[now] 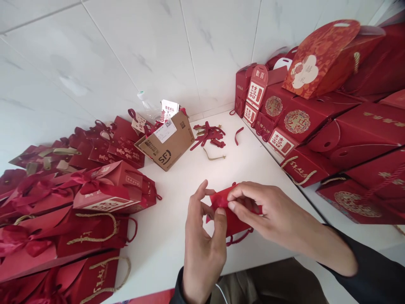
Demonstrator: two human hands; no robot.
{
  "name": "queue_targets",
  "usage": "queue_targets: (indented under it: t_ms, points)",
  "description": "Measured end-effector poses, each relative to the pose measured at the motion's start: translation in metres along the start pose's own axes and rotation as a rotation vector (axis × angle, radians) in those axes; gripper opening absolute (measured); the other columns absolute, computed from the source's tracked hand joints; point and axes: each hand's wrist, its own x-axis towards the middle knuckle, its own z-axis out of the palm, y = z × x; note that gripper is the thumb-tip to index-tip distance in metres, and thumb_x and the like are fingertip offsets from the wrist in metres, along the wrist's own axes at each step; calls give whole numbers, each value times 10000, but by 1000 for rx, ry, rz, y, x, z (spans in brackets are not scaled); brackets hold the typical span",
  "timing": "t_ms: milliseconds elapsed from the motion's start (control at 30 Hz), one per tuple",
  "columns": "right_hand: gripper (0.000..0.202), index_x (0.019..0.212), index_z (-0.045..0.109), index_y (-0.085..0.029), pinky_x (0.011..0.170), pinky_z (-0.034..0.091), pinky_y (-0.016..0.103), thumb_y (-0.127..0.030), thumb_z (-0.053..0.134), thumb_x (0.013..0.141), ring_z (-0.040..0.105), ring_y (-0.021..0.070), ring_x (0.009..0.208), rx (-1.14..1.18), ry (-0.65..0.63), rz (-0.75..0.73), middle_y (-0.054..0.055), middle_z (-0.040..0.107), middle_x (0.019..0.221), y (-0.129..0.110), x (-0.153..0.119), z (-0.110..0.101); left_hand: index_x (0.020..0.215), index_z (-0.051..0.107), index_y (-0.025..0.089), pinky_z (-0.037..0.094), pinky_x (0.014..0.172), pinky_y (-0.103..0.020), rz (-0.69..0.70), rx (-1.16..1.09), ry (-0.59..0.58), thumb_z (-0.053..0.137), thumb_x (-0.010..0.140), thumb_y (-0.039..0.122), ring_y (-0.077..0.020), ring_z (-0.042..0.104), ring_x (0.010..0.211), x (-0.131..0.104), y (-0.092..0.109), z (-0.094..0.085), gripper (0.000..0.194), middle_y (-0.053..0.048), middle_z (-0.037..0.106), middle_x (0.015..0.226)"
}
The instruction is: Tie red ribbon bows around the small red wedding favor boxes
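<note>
A small red gift box (238, 223) stands on the white table close to my body, with a dark red cord handle (238, 240) hanging on its near side. Both my hands are at its top. My left hand (205, 236) is bent round the left corner, thumb and forefinger closed on a red ribbon (221, 200), its other fingers raised. From the right, my right hand (262, 207) pinches the same ribbon between thumb and forefinger. My fingers cover much of the box top, so the ribbon's exact shape is partly hidden.
Red gift boxes (107, 188) with bows and rope handles crowd the left; more boxes (329, 122) are stacked at right. Behind my hands stand a cardboard box (171, 145) holding cards and a heap of dark red ribbon pieces (210, 134). A clear bottle (148, 105) leans near the tiled wall.
</note>
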Motion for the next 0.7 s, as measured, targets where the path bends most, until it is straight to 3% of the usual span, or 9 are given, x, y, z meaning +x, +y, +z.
queue_targets:
  t_ms: [133,267,433,567,700]
  points:
    - [115,987,682,-271,610,500,215,-289,569,1000,667,113,741,50,5,68,-47,761,956,-2,0,-3,1231,697,284,521,745,-269,15,101,-101,608,992,308,-133,599,786,3,4,4,257,-37,697,1090]
    - [129,1041,701,-280,702,551,214,-305,582,1000,706,127,842,60,31,52,-36,770,999,-2,-2,-7,1015,776,231,480,659,-245,-66,-39,-49,581,1001,346,-133,569,713,6,9,12,227,-24,693,853]
    - [126,965,727,-278,683,557,196,-283,605,996,696,124,820,-17,90,-34,-14,723,940,0,-7,-15,982,766,206,410,539,-226,-144,-179,-5,627,964,399,-88,390,503,8,10,10,239,34,581,611]
    - [131,1000,741,-300,649,553,185,-299,610,995,700,117,805,7,84,-38,-22,730,944,-1,-8,-17,932,713,186,370,479,-206,-198,-298,-78,620,969,436,-82,440,482,12,10,10,270,44,554,573]
    - [128,1040,731,-300,633,558,190,-302,615,984,719,123,814,12,70,-8,-31,775,1006,-4,-6,-18,935,714,168,365,456,-193,-242,-358,-60,654,942,441,-75,435,470,16,11,15,280,47,546,565]
